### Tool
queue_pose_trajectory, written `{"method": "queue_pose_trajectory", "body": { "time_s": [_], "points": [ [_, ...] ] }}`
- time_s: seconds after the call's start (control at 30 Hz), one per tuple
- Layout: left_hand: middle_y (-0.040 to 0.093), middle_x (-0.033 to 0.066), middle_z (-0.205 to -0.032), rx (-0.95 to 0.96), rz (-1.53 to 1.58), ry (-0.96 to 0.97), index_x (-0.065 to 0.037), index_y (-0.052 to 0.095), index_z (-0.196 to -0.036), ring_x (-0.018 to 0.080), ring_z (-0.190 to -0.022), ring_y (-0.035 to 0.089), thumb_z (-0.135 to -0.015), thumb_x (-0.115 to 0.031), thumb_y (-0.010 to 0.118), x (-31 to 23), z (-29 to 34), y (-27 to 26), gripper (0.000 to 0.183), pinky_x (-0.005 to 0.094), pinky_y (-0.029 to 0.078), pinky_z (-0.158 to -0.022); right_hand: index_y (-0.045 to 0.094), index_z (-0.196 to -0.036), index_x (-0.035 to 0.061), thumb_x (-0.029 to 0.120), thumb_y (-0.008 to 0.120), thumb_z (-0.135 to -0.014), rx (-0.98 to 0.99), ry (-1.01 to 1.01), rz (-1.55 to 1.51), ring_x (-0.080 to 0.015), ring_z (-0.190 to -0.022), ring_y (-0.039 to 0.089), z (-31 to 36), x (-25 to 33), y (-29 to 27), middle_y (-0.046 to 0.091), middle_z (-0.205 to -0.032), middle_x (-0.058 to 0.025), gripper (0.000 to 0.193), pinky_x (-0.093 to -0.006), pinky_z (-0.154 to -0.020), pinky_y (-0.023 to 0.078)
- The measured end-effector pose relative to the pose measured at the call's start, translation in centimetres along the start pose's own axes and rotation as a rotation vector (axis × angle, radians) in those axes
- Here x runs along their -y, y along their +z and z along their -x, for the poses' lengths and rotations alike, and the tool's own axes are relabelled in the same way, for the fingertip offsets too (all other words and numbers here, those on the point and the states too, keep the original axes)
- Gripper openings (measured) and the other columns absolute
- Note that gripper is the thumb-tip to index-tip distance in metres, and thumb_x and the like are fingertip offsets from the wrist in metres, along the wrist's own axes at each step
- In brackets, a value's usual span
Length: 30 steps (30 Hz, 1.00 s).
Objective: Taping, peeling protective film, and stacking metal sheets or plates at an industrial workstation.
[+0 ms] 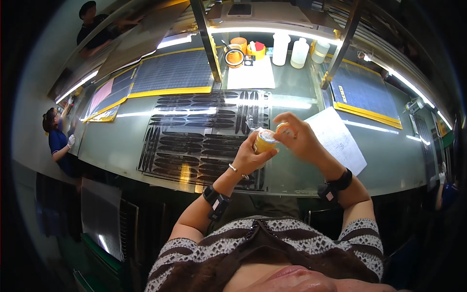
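My left hand is closed round a yellow cylinder that looks like a stack of tape rolls. Crumpled clear plastic film sticks up from its top. Close beside it, my right hand pinches a small round orange-and-white piece, perhaps a single tape roll; the fingers partly cover it. Both hands are raised above the glassy table. Under and left of them lie clear sheets with dark leaf-shaped pieces. A white printed paper lies beneath my right forearm.
Orange tape rolls and white bottles stand at the back by a white sheet. Metal posts rise on both sides. Dark blue yellow-edged mats lie left and right. A gloved co-worker stands far left.
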<state>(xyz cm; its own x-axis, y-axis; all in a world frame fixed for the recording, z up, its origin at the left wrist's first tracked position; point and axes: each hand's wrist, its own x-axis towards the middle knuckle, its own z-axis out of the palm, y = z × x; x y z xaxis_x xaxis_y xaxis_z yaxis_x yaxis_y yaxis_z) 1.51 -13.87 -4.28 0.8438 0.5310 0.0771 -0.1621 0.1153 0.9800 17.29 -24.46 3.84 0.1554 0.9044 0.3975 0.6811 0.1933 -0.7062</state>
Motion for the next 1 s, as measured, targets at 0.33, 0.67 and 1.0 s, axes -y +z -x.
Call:
{"method": "queue_pose_trajectory", "body": {
  "time_s": [0.33,0.67,1.0],
  "points": [
    [0.06,0.0202,-0.121,-0.252,-0.64,0.125,-0.004,0.03,-0.146,0.0286,-0.104,0.065,-0.074,-0.024,0.081,1.0,-2.5,-0.6,0.09,0.0363,0.052,-0.086,0.046,-0.139,0.0085,0.027,0.071,-0.088,0.358,0.552,-0.728,-0.0164,-0.069,0.067,-0.1,-4.6,0.9,0.066,-0.084,-0.0075,0.059,-0.0264,-0.057,0.053],
    [0.05,0.0254,-0.128,-0.022,-0.866,0.101,0.0,0.021,-0.15,0.037,-0.124,0.048,-0.075,-0.021,0.076,1.4,-5.5,-2.6,0.095,0.0447,0.036,-0.109,0.057,-0.114,0.0038,0.023,0.084,-0.076,0.295,0.398,-0.612,-0.0103,-0.067,0.061,-5.3,-9.7,3.2,0.066,-0.087,-0.0053,0.05,-0.0227,-0.055,0.05],
    [0.05,0.0213,-0.135,-0.596,-1.122,0.262,0.002,0.049,-0.132,0.0372,-0.126,0.046,-0.081,-0.007,0.069,-0.8,5.6,-12.1,0.055,0.0441,0.034,-0.108,0.065,-0.109,0.0064,0.026,0.071,-0.081,-0.32,0.614,0.264,-0.0149,-0.057,0.065,-14.2,-23.1,-11.9,0.07,-0.09,-0.0116,0.034,-0.0282,-0.055,0.054]
  ]
}}
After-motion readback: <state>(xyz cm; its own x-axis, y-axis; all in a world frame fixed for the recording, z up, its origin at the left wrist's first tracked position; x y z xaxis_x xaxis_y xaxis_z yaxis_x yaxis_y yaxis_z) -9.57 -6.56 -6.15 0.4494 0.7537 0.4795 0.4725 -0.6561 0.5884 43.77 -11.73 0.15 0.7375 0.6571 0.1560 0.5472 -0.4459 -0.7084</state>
